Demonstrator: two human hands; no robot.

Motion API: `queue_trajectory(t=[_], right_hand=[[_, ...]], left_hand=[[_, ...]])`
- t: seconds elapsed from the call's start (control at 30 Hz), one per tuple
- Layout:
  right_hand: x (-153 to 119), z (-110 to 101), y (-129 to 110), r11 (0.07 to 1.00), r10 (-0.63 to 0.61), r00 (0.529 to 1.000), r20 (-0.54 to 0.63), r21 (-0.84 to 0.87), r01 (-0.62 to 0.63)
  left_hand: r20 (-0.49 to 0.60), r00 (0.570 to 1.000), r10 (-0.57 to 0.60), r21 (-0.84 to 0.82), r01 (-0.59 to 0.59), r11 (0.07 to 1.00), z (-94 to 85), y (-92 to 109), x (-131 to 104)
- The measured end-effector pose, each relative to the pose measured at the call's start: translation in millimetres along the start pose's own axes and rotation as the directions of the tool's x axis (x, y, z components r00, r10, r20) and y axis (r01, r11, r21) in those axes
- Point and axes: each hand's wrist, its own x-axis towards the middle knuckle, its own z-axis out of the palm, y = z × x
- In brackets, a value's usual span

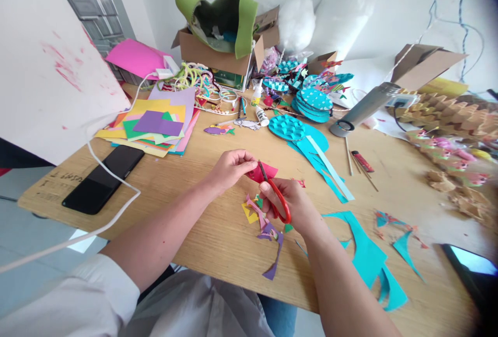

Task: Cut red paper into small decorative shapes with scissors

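Observation:
My left hand (pixel 230 166) pinches a small piece of red paper (pixel 263 172) above the wooden table (pixel 187 181). My right hand (pixel 292 203) grips red-handled scissors (pixel 277 198), their blades set into the red paper. Just below the hands lies a small heap of coloured paper scraps (pixel 265 225), purple, pink and yellow.
A black phone (pixel 103 178) with a white cable (pixel 116 207) lies at the left. A stack of coloured paper sheets (pixel 155 125) sits behind it. Teal paper discs (pixel 288 127), teal offcuts (pixel 368 254), glue bottles (pixel 261 115), cardboard boxes (pixel 218 56) and a grey cylinder (pixel 365 107) crowd the far side.

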Motion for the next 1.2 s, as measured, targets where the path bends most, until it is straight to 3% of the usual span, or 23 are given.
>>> queue_trajectory(t=[0.8,1.2], right_hand=[[-1.3,-2.0,-0.2,0.998,0.058,0.998,0.011,0.027,-0.058],[-1.8,0.5,0.6,1.000,0.005,1.000,-0.007,0.027,-0.005]], left_hand=[[0.012,1.000,0.025,0.035,-0.026,0.999,-2.8,0.2,1.1],[-0.021,1.000,-0.015,-0.012,0.014,1.000,-1.8,-0.6,0.5]])
